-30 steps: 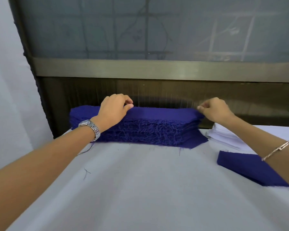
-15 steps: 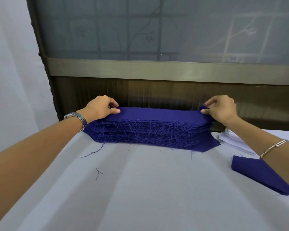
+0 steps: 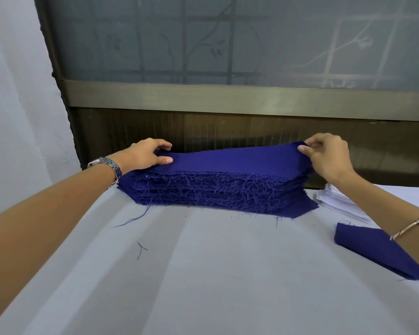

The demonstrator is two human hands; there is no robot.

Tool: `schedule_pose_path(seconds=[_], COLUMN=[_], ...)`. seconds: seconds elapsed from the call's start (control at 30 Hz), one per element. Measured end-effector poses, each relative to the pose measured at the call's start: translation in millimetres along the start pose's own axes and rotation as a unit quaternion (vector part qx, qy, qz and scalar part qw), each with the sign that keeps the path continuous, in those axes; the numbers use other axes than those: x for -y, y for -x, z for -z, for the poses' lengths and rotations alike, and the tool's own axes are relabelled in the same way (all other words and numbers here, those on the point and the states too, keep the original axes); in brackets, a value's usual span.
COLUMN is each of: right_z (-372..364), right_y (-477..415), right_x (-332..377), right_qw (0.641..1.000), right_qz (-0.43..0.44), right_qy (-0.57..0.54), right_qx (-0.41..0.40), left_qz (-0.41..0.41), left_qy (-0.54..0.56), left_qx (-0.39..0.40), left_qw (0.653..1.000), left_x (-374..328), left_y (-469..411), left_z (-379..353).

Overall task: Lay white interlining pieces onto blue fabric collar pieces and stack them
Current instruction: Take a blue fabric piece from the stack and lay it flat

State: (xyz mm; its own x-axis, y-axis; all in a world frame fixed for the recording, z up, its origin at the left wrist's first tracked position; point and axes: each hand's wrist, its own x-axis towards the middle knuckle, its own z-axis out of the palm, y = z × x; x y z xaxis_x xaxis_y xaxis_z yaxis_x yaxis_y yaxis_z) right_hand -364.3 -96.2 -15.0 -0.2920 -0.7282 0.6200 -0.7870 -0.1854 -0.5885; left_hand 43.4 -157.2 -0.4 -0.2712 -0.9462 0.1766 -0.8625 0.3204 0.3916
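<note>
- Since a moment ago our right hand (image 3: pixel 329 157), pinching the top blue piece (image 3: pixel 230 160), has raised its end off the pile (image 3: pixel 215 189) at the table's (image 3: pixel 203 274) far edge.
- Our left hand (image 3: pixel 143 154) pinches the other end.
- We judge it light, limp, fraying: hold both ends.

Both forearms are bare along their whole visible length, with a silver-toned metal wristwatch (image 3: pixel 106 165) on a chunky link band worn just behind the left hand (image 3: pixel 144 154), and a thin, pale metallic bangle (image 3: pixel 414 224) with a small wrapped joint circling the wrist behind the right hand (image 3: pixel 329 158).
</note>
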Motion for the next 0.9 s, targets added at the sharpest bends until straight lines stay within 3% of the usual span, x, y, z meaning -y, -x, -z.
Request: schedule_pose_path(seconds=[0.17,0.4,0.57,0.67,0.9], right_z=[11,20,27,39,99], right_y=[4,5,6,5,1], right_x=[-6,-17,-16,-13,-6], right_qw=[0.995,0.988,0.987,0.987,0.977], right_qz=[0.01,0.043,0.059,0.07,0.015], right_qy=[-0.099,-0.144,-0.144,-0.137,-0.215], right_qx=[0.008,0.041,0.043,0.037,-0.01], left_qz=[-0.024,-0.074,-0.116,-0.109,-0.101], left_qy=[-0.002,-0.145,-0.213,-0.174,0.069], left_qx=[0.011,-0.144,-0.197,-0.232,-0.248], left_qw=[1.0,0.976,0.95,0.951,0.961], left_x=[-4,9,33,36,1], left_y=[-4,2,16,25,52], left_z=[1,5,19,30,46])
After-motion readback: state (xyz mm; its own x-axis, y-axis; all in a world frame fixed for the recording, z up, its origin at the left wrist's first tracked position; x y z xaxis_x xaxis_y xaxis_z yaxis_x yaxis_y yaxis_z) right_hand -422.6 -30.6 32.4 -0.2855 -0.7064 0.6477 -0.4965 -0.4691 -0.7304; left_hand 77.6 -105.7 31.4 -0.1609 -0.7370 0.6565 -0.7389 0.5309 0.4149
